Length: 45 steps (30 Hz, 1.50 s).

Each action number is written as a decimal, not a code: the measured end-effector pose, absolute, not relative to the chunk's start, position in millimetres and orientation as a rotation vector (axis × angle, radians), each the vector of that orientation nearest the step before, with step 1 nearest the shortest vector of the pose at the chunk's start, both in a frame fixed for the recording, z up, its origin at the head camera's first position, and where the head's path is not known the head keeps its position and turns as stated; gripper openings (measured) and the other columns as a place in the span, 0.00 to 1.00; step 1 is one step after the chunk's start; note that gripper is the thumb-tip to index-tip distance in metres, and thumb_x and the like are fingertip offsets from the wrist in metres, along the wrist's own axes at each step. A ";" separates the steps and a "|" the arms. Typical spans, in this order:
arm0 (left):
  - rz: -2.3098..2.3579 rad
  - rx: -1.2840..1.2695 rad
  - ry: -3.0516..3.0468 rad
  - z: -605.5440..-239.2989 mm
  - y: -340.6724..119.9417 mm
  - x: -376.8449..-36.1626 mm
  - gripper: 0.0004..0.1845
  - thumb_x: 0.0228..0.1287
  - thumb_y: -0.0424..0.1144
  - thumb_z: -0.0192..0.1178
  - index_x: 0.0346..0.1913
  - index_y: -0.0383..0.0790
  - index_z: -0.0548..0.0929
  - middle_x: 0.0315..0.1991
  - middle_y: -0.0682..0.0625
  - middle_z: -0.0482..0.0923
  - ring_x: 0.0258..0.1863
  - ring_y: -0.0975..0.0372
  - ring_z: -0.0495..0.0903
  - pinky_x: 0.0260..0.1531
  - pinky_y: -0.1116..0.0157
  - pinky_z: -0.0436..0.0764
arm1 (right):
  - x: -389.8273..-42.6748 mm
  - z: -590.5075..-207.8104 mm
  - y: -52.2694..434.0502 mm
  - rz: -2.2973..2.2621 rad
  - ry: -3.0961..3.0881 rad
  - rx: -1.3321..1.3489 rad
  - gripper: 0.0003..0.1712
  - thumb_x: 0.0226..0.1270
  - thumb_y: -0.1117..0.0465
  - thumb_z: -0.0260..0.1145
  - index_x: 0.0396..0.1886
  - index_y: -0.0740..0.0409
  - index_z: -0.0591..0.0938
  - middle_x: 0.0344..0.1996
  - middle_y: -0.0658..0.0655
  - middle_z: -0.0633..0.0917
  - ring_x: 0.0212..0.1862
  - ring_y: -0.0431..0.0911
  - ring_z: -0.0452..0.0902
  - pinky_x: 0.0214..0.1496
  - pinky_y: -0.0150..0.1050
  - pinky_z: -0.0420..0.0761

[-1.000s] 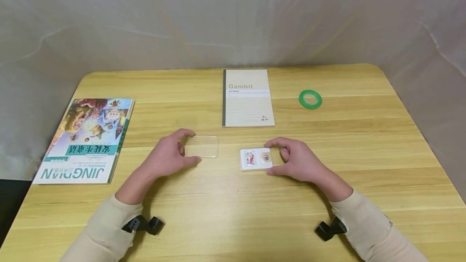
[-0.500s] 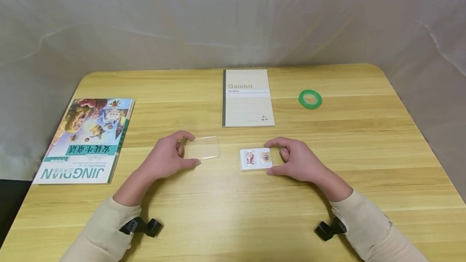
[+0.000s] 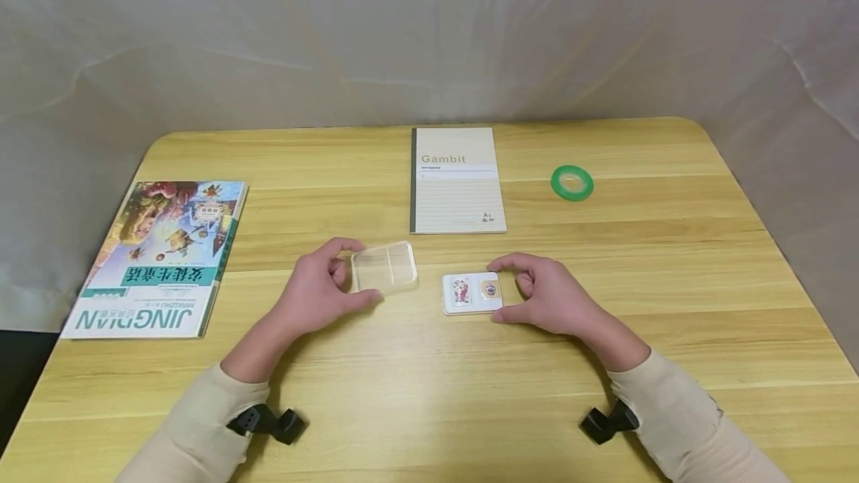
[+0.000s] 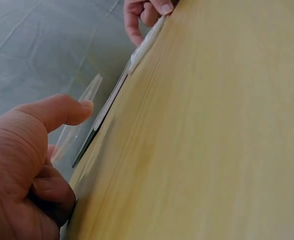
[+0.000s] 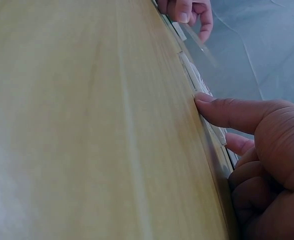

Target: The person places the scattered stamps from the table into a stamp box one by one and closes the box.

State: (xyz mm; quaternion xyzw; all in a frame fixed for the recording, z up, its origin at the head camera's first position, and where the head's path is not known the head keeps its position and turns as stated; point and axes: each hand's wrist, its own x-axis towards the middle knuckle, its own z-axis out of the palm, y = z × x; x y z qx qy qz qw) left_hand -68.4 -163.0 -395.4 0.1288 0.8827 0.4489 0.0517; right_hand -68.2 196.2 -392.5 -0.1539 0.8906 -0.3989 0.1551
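A transparent plastic lid (image 3: 403,263) was held by its left end in the left hand (image 3: 318,282); the grip was clamped across it, with the thumb at the near side and a finger at the far side. The lid was tilted and raised off the desk (image 3: 429,393). A white two-compartment case (image 3: 478,307) lay flat near the middle of the desk, well apart from the left and right edges. Its right end was pinched between thumb and finger of the right hand (image 3: 549,297). A figure-printed card (image 3: 461,290) was seated in the left compartment and an emblem-marked piece (image 3: 491,290) in the right.

A notebook (image 3: 458,181) was placed at the far edge, a green tape roll (image 3: 572,183) toward the far right corner and a storybook (image 3: 157,259) along the left edge.

Caution: the lid was supported at one end only, so a drop or twist was judged possible if thumb pressure were relaxed. The thin rim could be flexed by excess squeeze. The contents could be dislodged if the case were knocked by the lid, or if its right end were lifted.
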 end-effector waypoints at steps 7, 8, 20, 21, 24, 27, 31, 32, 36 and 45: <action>1.475 0.415 2.645 -397.7 -151.5 -68.1 0.36 0.44 0.39 0.82 0.57 0.37 0.77 0.18 0.55 0.62 0.19 0.65 0.60 0.35 0.60 0.74 | -68.6 -393.0 196.7 -1.144 2.554 -0.451 0.36 0.42 0.57 0.86 0.54 0.52 0.82 0.14 0.44 0.59 0.20 0.39 0.53 0.31 0.36 0.66; 1.487 0.421 2.637 -398.1 -149.6 -68.0 0.36 0.44 0.39 0.82 0.57 0.38 0.77 0.17 0.55 0.61 0.19 0.65 0.60 0.37 0.60 0.75 | -68.6 -393.0 196.7 -1.143 2.556 -0.452 0.36 0.42 0.57 0.86 0.54 0.52 0.82 0.14 0.44 0.59 0.20 0.39 0.53 0.31 0.36 0.66; 1.504 0.478 2.591 -401.2 -122.3 -67.4 0.37 0.43 0.41 0.82 0.58 0.38 0.76 0.17 0.56 0.61 0.19 0.66 0.60 0.39 0.59 0.76 | -68.7 -392.5 195.9 -1.141 2.546 -0.442 0.36 0.43 0.57 0.86 0.55 0.53 0.82 0.14 0.45 0.59 0.19 0.39 0.53 0.31 0.36 0.66; 1.503 0.477 2.586 -401.2 -120.2 -67.3 0.38 0.43 0.40 0.82 0.58 0.38 0.76 0.17 0.56 0.61 0.19 0.66 0.60 0.39 0.59 0.76 | -68.6 -392.5 195.9 -1.142 2.546 -0.443 0.36 0.43 0.57 0.86 0.55 0.53 0.82 0.14 0.45 0.59 0.19 0.39 0.53 0.31 0.36 0.66; 1.508 0.486 2.569 -400.3 -113.7 -67.2 0.38 0.42 0.40 0.83 0.58 0.37 0.76 0.17 0.57 0.62 0.18 0.66 0.61 0.38 0.59 0.76 | -68.5 -392.4 196.0 -1.143 2.547 -0.447 0.36 0.43 0.57 0.86 0.55 0.53 0.82 0.14 0.44 0.59 0.19 0.39 0.53 0.32 0.37 0.67; 1.506 0.509 2.561 -399.6 -107.2 -67.7 0.38 0.42 0.40 0.83 0.59 0.37 0.77 0.17 0.57 0.63 0.18 0.66 0.61 0.35 0.60 0.75 | -68.4 -392.4 196.2 -1.147 2.547 -0.447 0.36 0.43 0.56 0.86 0.55 0.53 0.82 0.14 0.44 0.59 0.20 0.39 0.53 0.33 0.37 0.68; 1.481 0.551 2.558 -398.8 -97.6 -68.4 0.38 0.42 0.41 0.83 0.59 0.37 0.77 0.17 0.57 0.64 0.18 0.67 0.61 0.29 0.62 0.73 | -68.2 -392.5 196.3 -1.152 2.542 -0.444 0.36 0.43 0.56 0.86 0.55 0.52 0.82 0.14 0.44 0.59 0.20 0.39 0.53 0.33 0.38 0.68; 1.472 0.555 2.557 -398.6 -95.2 -68.4 0.38 0.42 0.42 0.83 0.59 0.37 0.77 0.17 0.57 0.64 0.18 0.67 0.61 0.27 0.63 0.72 | -68.2 -392.6 196.4 -1.154 2.540 -0.444 0.36 0.43 0.56 0.86 0.55 0.52 0.82 0.14 0.44 0.59 0.20 0.39 0.53 0.33 0.37 0.67; 1.446 0.576 2.551 -397.7 -85.9 -69.1 0.38 0.42 0.42 0.83 0.58 0.38 0.77 0.16 0.57 0.64 0.17 0.68 0.60 0.23 0.65 0.69 | -68.1 -392.3 196.5 -1.159 2.538 -0.445 0.35 0.43 0.56 0.86 0.54 0.52 0.82 0.14 0.44 0.59 0.20 0.39 0.53 0.32 0.37 0.67; 1.351 0.593 2.546 -396.8 -69.5 -70.0 0.36 0.43 0.45 0.82 0.57 0.43 0.76 0.16 0.57 0.66 0.17 0.69 0.61 0.19 0.67 0.67 | -68.1 -391.7 197.2 -1.165 2.535 -0.448 0.38 0.43 0.56 0.86 0.57 0.55 0.81 0.14 0.44 0.59 0.20 0.39 0.53 0.33 0.38 0.67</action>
